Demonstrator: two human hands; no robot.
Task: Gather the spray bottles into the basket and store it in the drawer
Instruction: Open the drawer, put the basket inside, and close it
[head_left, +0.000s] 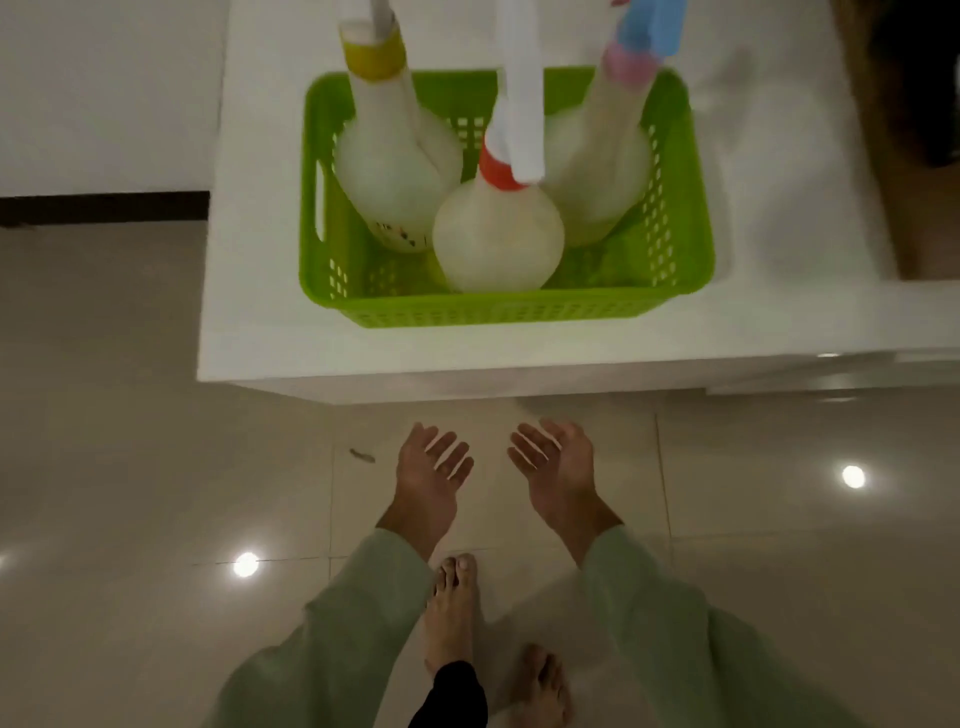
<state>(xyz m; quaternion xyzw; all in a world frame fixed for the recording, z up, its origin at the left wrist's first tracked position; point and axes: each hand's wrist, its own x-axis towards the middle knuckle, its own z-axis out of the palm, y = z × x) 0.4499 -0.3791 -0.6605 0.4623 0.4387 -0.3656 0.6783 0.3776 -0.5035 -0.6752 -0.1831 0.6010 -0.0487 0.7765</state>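
Observation:
A green perforated basket (519, 309) stands on a white cabinet top (779, 218). Three translucent white spray bottles stand upright inside it: one with a yellow collar (389, 171) at the left, one with a red collar (498, 239) in front, one with a pink collar and blue trigger (602, 166) at the right. My left hand (428, 478) and my right hand (558, 470) hover below the cabinet's front edge, over the floor. Both are empty with fingers spread, palms turned toward each other, well short of the basket.
The cabinet's front edge (467, 371) runs across the middle of the view, with a small metal knob (827, 356) at its right. Glossy beige floor tiles lie below, with my bare feet (452, 608). A dark object sits at the upper right (914, 83).

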